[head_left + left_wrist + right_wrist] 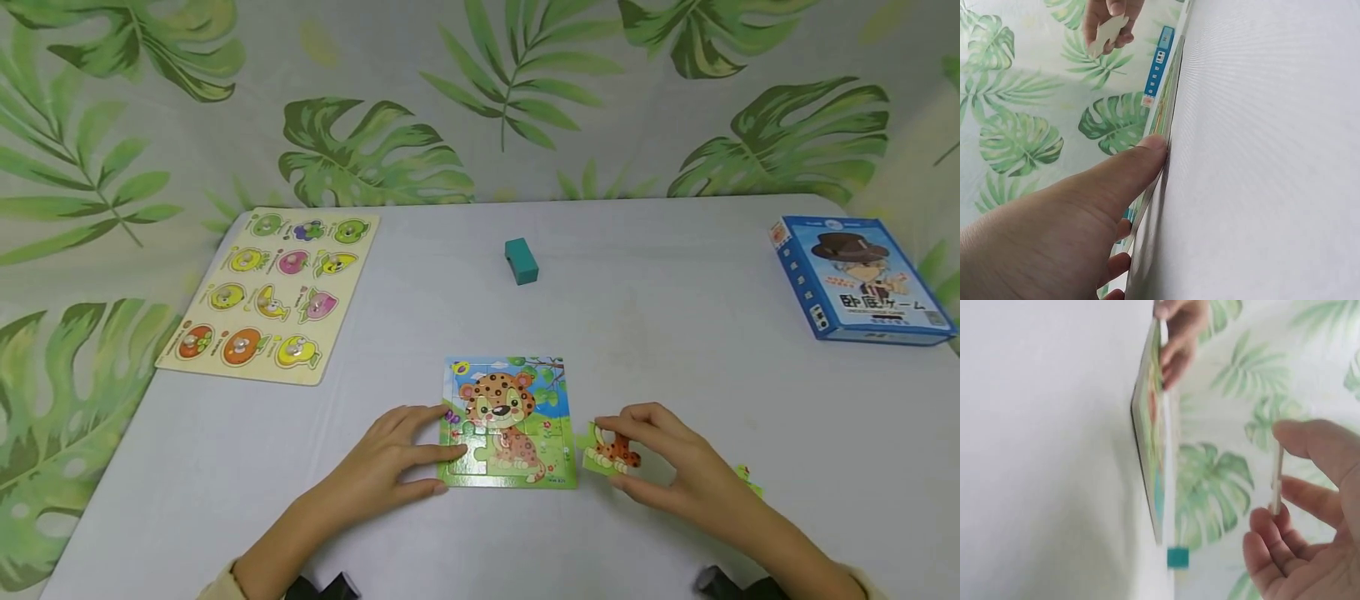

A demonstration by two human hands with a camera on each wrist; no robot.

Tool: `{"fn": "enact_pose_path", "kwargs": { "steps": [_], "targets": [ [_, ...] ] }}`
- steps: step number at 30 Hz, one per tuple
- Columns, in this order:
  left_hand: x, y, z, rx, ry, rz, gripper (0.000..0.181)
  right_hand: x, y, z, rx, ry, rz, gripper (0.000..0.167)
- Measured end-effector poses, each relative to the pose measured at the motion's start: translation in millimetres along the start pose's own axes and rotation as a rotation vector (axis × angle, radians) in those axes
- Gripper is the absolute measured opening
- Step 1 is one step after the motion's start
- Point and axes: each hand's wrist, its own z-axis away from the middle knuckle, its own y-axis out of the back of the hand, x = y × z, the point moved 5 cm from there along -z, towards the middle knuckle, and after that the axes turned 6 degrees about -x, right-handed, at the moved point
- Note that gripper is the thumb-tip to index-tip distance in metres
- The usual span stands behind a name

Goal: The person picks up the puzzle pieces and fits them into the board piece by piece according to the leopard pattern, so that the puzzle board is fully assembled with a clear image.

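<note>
A square leopard jigsaw puzzle (551, 454) lies on the white table, with a pale, shiny jigsaw-shaped patch at its lower left. My left hand (393, 454) rests at the puzzle's left side, fingers spread, one fingertip on its face and the thumb at its lower left corner. In the left wrist view the thumb (1129, 165) touches the board's edge. Just right of the puzzle, my right hand (686, 462) pinches a loose puzzle piece (618, 452) showing spotted orange legs on green. In the right wrist view the piece (1277, 481) is edge-on, raised off the table.
Another green puzzle piece (748, 481) lies partly behind the right forearm. A wooden fruit board (285, 325) lies at the left, a teal block (521, 261) at the back middle, and a blue game box (862, 283) at the back right. Leaf-patterned cloth (525, 108) hangs behind.
</note>
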Motion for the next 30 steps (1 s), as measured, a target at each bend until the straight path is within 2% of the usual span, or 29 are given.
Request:
{"fn": "enact_pose_path", "kwargs": {
  "steps": [7,12,18,24,30],
  "targets": [
    [1.0,0.3,-0.1,0.029,-0.028,-0.012,0.039,-7,-30,-26.7,-0.066,0.061,-0.067,0.056],
    [2.2,0.7,-0.5,0.067,-0.056,-0.029,0.038,-4,-54,-38.7,-0.135,0.066,-0.022,0.051],
    [3.8,0.5,-1.6,0.085,-0.069,-0.015,0.039,-2,-74,-47.7,-0.210,0.064,0.020,0.046],
    [10.0,-0.9,-4.8,0.052,-0.137,-0.016,0.038,-3,-83,-54.8,-0.242,0.099,0.045,0.043],
    [14.9,-2.1,-6.0,0.022,-0.146,-0.034,0.041,-3,-85,-58.1,-0.269,0.109,0.052,0.041]
  ]
}}
